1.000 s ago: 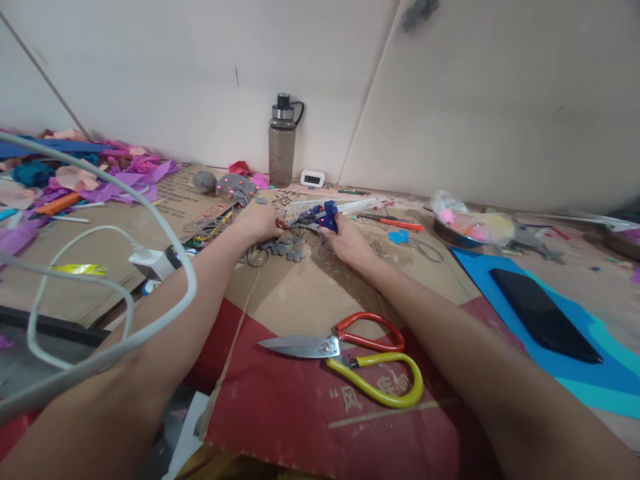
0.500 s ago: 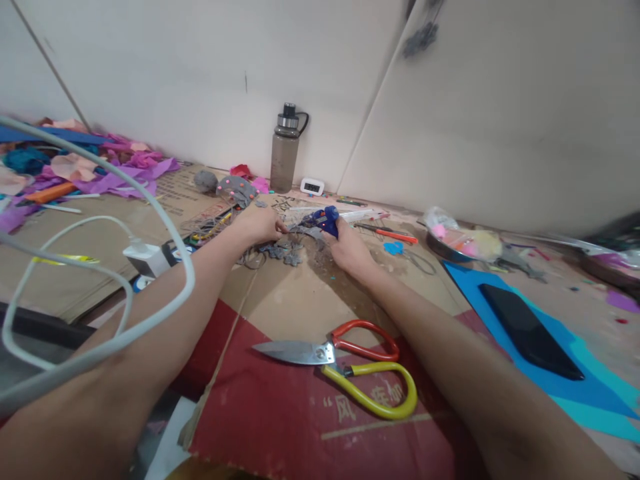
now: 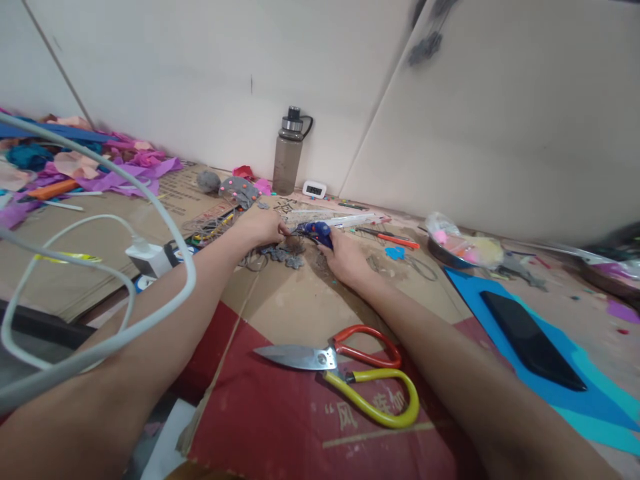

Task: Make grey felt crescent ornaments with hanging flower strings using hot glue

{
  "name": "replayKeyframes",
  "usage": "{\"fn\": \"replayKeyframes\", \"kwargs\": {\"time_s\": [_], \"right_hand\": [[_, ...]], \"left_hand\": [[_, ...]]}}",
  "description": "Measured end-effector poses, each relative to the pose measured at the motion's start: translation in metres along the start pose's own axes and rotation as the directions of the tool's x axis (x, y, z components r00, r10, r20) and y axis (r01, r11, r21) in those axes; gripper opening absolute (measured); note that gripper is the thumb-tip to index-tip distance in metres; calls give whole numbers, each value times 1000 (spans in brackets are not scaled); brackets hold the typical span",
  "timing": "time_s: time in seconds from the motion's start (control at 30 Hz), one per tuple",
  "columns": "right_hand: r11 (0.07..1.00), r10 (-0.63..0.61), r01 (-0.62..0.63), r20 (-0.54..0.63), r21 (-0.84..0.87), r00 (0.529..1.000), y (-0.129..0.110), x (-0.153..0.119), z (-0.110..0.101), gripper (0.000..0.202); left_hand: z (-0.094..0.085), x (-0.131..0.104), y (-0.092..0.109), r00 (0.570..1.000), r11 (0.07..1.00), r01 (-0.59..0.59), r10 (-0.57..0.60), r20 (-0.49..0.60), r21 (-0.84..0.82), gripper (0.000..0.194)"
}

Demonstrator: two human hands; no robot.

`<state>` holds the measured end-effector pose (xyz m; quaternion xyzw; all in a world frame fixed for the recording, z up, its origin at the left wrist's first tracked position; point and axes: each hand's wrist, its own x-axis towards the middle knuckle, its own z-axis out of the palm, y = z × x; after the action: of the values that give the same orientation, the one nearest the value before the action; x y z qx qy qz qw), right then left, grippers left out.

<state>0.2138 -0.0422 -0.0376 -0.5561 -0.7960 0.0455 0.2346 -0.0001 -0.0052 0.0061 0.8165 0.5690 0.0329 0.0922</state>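
My right hand (image 3: 345,257) is closed round a blue glue gun (image 3: 316,232), its front end pointing left. Close to that end, the fingers of my left hand (image 3: 265,229) are pinched together; what they hold is too small and hidden to make out. Just below the fingers, several grey, ragged-edged pieces (image 3: 287,257) lie on the cardboard (image 3: 280,293). Nearer to me rest large scissors (image 3: 325,360) with one red and one yellow handle, blades to the left.
A water bottle (image 3: 289,153) and small white digital clock (image 3: 314,189) stand by the wall. Red-handled pliers (image 3: 395,240) lie to the right, before a bowl (image 3: 445,255). A black phone (image 3: 533,340) rests on blue sheets. White cable (image 3: 187,280) loops across my left arm. Colored paper scraps (image 3: 135,167) fill the left.
My right hand has brought the glue gun left and slightly down, closer to my left fingers. My left hand stays almost in place. The whole view has shifted slightly.
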Motion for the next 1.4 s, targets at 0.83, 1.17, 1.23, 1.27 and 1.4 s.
{"fn": "replayKeyframes", "kwargs": {"time_s": [0.83,1.17,1.23,1.27,1.4], "right_hand": [[987,-159,158,-51,-25,986,23,-3,1,33],[978,-208,208,18,-18,978,17,-4,-1,36],[976,-216,216,18,7,976,19,-5,-1,36],[977,-212,212,8,24,977,21,-5,-1,36],[986,-139,144,-68,85,988,25,-3,1,37]], "left_hand": [[2,2,-1,1000,1000,7,-7,-3,2,40],[2,-1,-1,1000,999,-1,1,-1,-41,38],[1,-2,0,1000,999,1,-1,-5,-54,37],[1,-2,0,1000,998,2,-2,-8,-59,36],[0,-2,1,1000,997,6,-6,-10,-75,36]]}}
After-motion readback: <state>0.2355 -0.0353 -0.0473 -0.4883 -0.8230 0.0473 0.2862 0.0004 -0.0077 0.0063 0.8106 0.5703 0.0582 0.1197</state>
